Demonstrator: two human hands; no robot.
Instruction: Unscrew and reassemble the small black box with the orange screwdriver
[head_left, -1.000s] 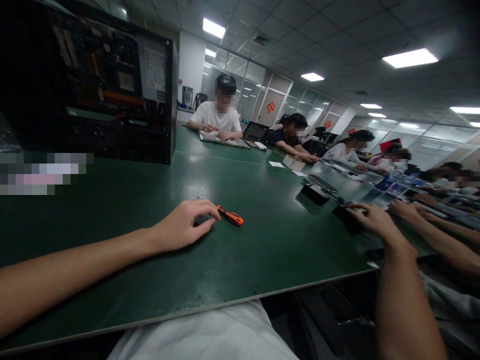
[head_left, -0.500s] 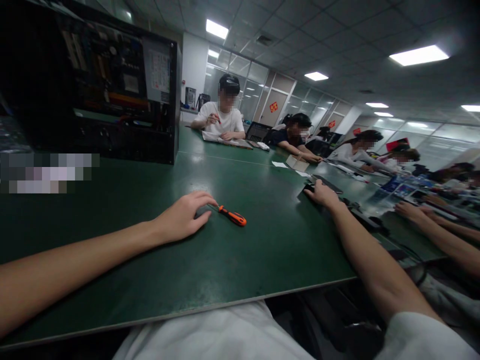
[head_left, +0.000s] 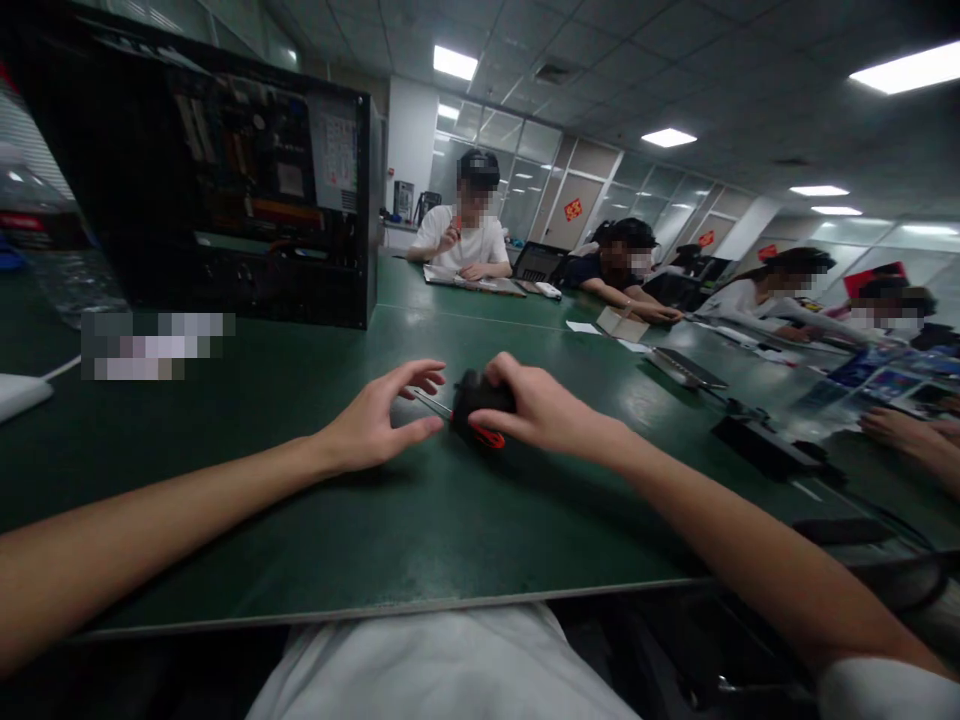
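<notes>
Since the earlier frame the right hand [head_left: 540,408] has swung in from the far right, now closed on a small black boxy device [head_left: 480,393] over the orange-handled screwdriver [head_left: 484,435] mid-desk [head_left: 300,520]. Left hand [head_left: 371,425] half-open, empty, beside the shaft. The device looks rigid and light; grip its sides.

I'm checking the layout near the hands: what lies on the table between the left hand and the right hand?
In the head view, the screwdriver's thin metal shaft spans the gap between the left hand and the right hand; otherwise only bare green table.
</notes>
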